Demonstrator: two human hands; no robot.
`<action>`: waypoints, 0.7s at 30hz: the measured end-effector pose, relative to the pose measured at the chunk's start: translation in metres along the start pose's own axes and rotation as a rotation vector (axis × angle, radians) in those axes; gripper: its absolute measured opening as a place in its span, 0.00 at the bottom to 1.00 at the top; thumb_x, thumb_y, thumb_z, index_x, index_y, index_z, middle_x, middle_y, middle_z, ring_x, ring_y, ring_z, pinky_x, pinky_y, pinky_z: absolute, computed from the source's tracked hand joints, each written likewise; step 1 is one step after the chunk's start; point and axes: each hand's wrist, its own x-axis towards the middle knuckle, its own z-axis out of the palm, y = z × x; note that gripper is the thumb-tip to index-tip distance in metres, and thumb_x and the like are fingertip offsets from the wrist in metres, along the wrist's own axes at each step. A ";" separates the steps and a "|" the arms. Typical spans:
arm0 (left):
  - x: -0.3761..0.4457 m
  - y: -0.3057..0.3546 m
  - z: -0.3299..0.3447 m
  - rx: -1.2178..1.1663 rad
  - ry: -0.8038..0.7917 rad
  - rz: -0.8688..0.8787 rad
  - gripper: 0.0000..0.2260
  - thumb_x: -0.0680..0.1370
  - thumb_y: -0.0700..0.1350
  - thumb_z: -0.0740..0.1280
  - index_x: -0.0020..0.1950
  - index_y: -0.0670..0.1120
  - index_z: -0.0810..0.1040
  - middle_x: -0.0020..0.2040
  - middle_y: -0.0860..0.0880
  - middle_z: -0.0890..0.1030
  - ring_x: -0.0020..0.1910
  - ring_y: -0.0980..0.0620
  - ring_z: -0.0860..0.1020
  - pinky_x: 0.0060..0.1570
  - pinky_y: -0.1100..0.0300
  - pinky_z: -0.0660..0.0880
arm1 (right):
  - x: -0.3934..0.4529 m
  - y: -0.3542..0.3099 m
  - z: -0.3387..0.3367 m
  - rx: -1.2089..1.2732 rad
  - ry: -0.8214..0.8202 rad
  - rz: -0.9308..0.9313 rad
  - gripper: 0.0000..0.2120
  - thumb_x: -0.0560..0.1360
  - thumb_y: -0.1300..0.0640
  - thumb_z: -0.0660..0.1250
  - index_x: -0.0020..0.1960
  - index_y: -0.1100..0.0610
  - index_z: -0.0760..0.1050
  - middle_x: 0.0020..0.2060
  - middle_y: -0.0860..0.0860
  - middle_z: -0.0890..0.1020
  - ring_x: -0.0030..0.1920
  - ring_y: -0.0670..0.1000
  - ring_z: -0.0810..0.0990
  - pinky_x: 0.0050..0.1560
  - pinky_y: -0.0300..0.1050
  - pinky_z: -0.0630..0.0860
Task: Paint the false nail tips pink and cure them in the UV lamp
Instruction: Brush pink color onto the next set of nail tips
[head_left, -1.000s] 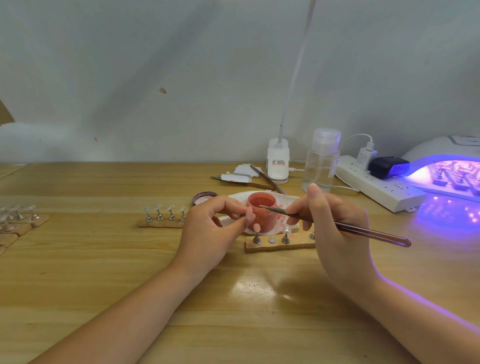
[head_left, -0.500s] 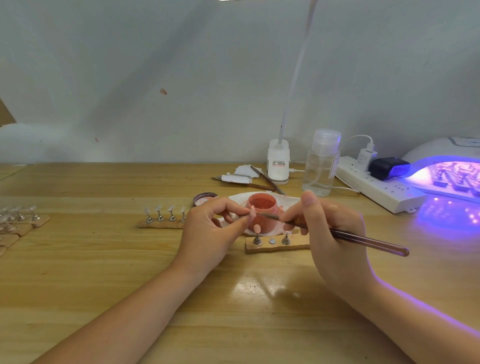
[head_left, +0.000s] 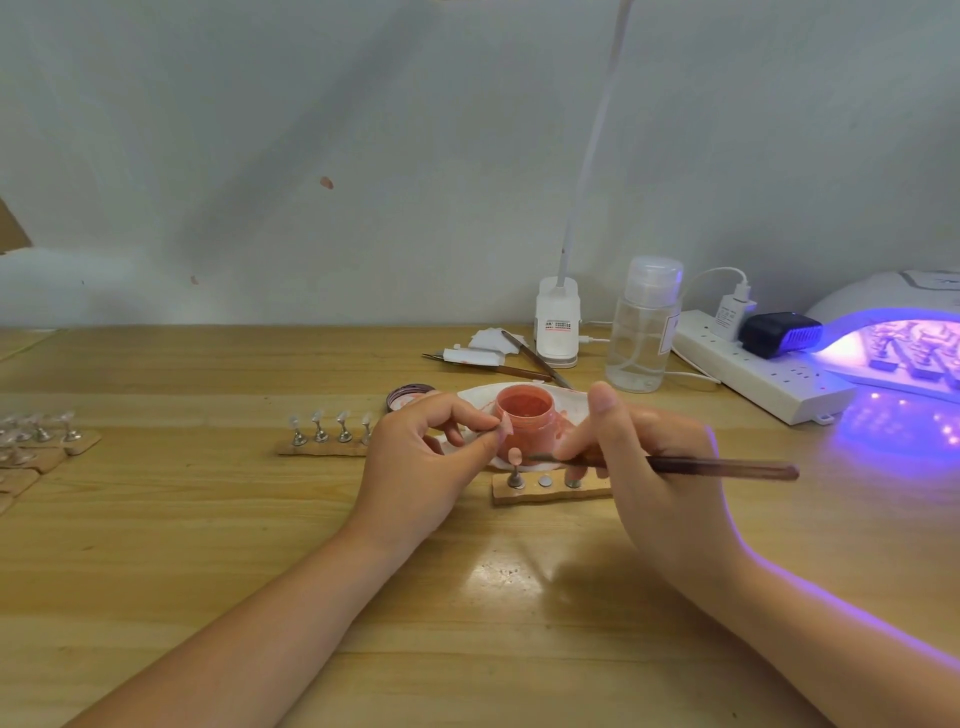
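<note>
Brush (head_left: 675, 464) is lying near-horizontal, bristles pointing left; right hand (head_left: 644, 462) is gripping it, left hand (head_left: 426, 457) is pinching a nail tip (head_left: 505, 427).

Glossy wooden table (head_left: 208, 545); clear plastic bottle (head_left: 641, 332)

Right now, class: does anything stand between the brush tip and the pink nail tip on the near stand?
Nothing visible does. The right hand holds the brush, whose tip points left at the pink nail tip on the near stand, with open air between. The paint jar sits behind them.
</note>
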 end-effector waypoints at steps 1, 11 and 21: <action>0.000 0.000 0.000 0.000 0.000 -0.004 0.07 0.68 0.38 0.74 0.34 0.48 0.81 0.31 0.59 0.77 0.31 0.62 0.69 0.29 0.70 0.65 | 0.000 0.000 -0.001 0.036 0.011 0.014 0.23 0.74 0.48 0.57 0.30 0.61 0.79 0.25 0.43 0.79 0.27 0.43 0.78 0.31 0.33 0.72; 0.000 0.001 0.000 0.009 -0.001 -0.006 0.06 0.68 0.38 0.74 0.34 0.48 0.81 0.31 0.56 0.77 0.32 0.61 0.69 0.29 0.69 0.65 | -0.001 0.001 0.000 0.010 0.006 -0.024 0.22 0.74 0.49 0.58 0.31 0.61 0.80 0.25 0.39 0.79 0.27 0.40 0.77 0.31 0.28 0.69; -0.001 0.003 -0.001 0.009 -0.008 -0.021 0.05 0.68 0.37 0.74 0.35 0.46 0.82 0.30 0.57 0.77 0.31 0.60 0.69 0.29 0.68 0.65 | 0.000 0.000 0.000 -0.007 0.031 -0.061 0.20 0.75 0.50 0.58 0.31 0.58 0.79 0.26 0.40 0.79 0.28 0.42 0.78 0.32 0.33 0.72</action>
